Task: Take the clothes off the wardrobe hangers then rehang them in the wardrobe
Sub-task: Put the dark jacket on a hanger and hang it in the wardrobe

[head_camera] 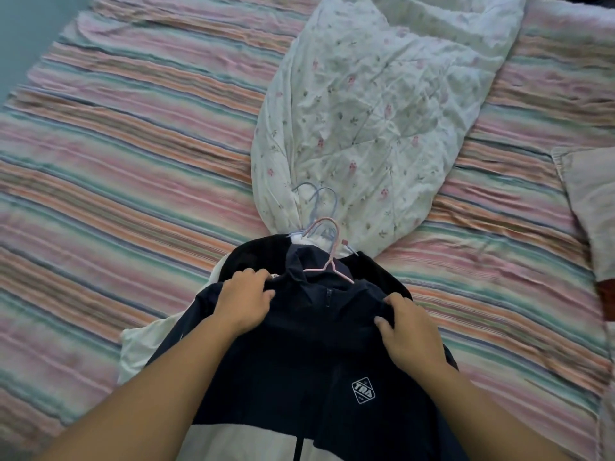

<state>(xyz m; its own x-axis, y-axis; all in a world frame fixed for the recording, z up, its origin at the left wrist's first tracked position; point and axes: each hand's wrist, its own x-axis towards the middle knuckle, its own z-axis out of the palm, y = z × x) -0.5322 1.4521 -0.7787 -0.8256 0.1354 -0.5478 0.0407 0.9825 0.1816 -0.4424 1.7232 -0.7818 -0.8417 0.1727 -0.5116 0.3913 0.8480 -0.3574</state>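
The left hand point(248, 299) grips the navy jacket's point(299, 354) shoulder, fingers curled into cloth; the jacket lies on the striped bedspread point(133, 154), a pink hanger point(329, 261) at its collar; its chest badge point(363, 391) apparently reads "TRA"; the right hand point(407, 331) pinches the other shoulder.

A single head-worn camera looks forward and steeply down from above the near edge of a bed point(133, 154). It sits close over both forearms, which enter from the bottom corners. Its wide angle takes in the striped cover from left to right, bending its far edges.
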